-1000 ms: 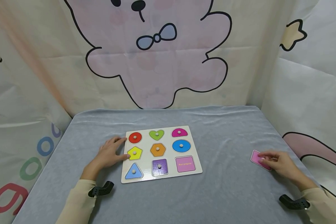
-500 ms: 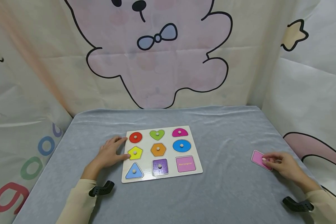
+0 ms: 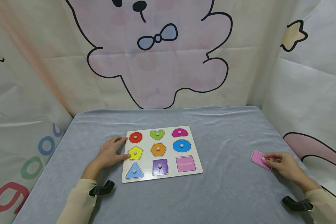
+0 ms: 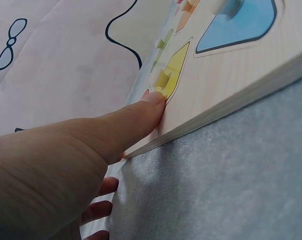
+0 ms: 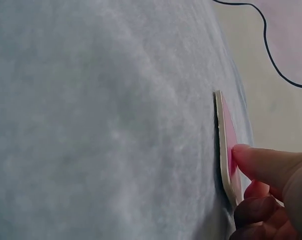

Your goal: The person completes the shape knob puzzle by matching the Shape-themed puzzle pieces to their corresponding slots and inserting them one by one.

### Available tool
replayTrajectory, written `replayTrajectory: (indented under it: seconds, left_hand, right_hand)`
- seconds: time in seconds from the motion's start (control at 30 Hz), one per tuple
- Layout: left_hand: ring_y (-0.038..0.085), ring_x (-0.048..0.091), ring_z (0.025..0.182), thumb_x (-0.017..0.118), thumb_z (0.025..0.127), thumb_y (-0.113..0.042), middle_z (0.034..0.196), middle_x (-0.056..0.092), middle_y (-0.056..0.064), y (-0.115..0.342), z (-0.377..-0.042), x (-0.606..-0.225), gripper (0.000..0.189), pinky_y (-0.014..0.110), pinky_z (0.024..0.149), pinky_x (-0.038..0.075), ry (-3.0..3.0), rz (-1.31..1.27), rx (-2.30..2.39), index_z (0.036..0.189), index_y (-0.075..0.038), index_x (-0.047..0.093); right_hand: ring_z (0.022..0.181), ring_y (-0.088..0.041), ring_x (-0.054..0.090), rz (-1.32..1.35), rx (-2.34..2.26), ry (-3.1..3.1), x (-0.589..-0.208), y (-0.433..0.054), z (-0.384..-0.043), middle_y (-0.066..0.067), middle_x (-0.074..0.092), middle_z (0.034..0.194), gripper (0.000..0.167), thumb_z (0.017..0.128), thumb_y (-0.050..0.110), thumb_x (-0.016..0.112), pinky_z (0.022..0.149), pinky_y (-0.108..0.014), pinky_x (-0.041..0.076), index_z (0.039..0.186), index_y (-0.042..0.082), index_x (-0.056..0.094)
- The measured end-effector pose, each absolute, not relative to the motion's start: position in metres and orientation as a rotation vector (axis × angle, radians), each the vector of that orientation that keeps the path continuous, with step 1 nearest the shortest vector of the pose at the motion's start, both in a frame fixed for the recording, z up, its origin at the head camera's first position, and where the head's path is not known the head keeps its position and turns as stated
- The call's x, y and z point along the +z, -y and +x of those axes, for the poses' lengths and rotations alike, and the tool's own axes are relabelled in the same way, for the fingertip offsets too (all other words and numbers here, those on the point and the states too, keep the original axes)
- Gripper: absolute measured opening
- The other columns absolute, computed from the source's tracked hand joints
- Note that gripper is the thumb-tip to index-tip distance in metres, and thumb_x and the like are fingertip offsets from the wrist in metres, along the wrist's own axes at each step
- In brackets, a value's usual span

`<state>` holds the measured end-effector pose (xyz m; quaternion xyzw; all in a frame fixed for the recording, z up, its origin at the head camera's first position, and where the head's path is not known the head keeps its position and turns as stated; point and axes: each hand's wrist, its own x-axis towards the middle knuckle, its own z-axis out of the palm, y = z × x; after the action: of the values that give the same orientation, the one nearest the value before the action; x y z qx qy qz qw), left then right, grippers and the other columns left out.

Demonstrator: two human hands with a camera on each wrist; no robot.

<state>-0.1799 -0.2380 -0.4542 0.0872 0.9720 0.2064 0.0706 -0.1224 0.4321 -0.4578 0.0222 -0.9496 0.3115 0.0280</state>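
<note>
A pale wooden knob puzzle board [image 3: 147, 174] lies on the grey cloth, left of centre. My left hand [image 3: 109, 152] rests at its left side, thumb on the top face by the yellow pentagon [image 3: 135, 153] and fingertips along the edge. Far to the right, my right hand [image 3: 280, 163] pinches a pink rectangular puzzle piece [image 3: 256, 157] by its knob, thumb and forefinger together. The right wrist view shows that piece [image 5: 228, 135] low over the cloth, its pale edge facing me. On the board, the pink recess [image 3: 185, 164] at the front right carries the printed word "Rectangular".
Knobbed pieces fill the other recesses, including a blue triangle [image 3: 134, 171], a purple square [image 3: 160, 167] and a blue oval [image 3: 181, 145]. Grey cloth [image 3: 226, 186] spans the space between board and right hand. Printed curtains [image 3: 240, 77] stand behind and at both sides.
The right hand has shifted very slightly to the right, its fingers closer about the knob, and the pink piece has barely moved. The left hand and board stay in place.
</note>
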Motion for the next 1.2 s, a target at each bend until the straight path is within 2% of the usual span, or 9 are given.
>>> replayTrajectory:
  seconds: [0.27, 0.5, 0.77, 1.2]
  left_hand:
    - [0.047, 0.036, 0.139, 0.076, 0.085, -0.049, 0.152, 0.042, 0.023, 0.238, -0.180, -0.455, 0.084, 0.072, 0.105, 0.031, -2.929, 0.273, 0.624, 0.154, -0.013, 0.043]
    - [0.047, 0.036, 0.139, 0.076, 0.085, -0.048, 0.152, 0.042, 0.024, 0.238, -0.180, -0.456, 0.084, 0.072, 0.105, 0.030, -2.930, 0.275, 0.629, 0.154, -0.013, 0.043]
    - [0.048, 0.036, 0.140, 0.076, 0.085, -0.048, 0.153, 0.041, 0.024, 0.238, -0.180, -0.455, 0.084, 0.072, 0.105, 0.030, -2.929, 0.272, 0.630, 0.154, -0.013, 0.043]
    - [0.047, 0.035, 0.140, 0.075, 0.085, -0.049, 0.153, 0.041, 0.023, 0.238, -0.181, -0.454, 0.084, 0.073, 0.106, 0.029, -2.928, 0.272, 0.622, 0.154, -0.013, 0.043]
  right_hand:
    - [0.060, 0.005, 0.042, 0.107, 0.963, 2.919, -0.451, -0.425, -0.128, 0.019, 0.049, 0.067, 0.018, 0.091, 0.013, 0.075, 0.048, -0.025, 0.031, 0.098, -0.003, 0.074]
    - [0.060, 0.004, 0.042, 0.154, 1.011, 2.901, -0.448, -0.415, -0.132, 0.017, 0.049, 0.068, 0.017, 0.088, 0.010, 0.077, 0.045, -0.023, 0.031, 0.097, -0.004, 0.074]
    - [0.061, 0.003, 0.043, 0.173, 1.028, 2.926, -0.446, -0.407, -0.138, 0.016, 0.050, 0.070, 0.020, 0.091, 0.015, 0.076, 0.047, -0.026, 0.032, 0.100, -0.002, 0.075]
    - [0.060, 0.004, 0.043, 0.210, 1.062, 2.901, -0.442, -0.391, -0.145, 0.016, 0.050, 0.070, 0.018, 0.089, 0.011, 0.076, 0.047, -0.019, 0.033, 0.101, -0.002, 0.075]
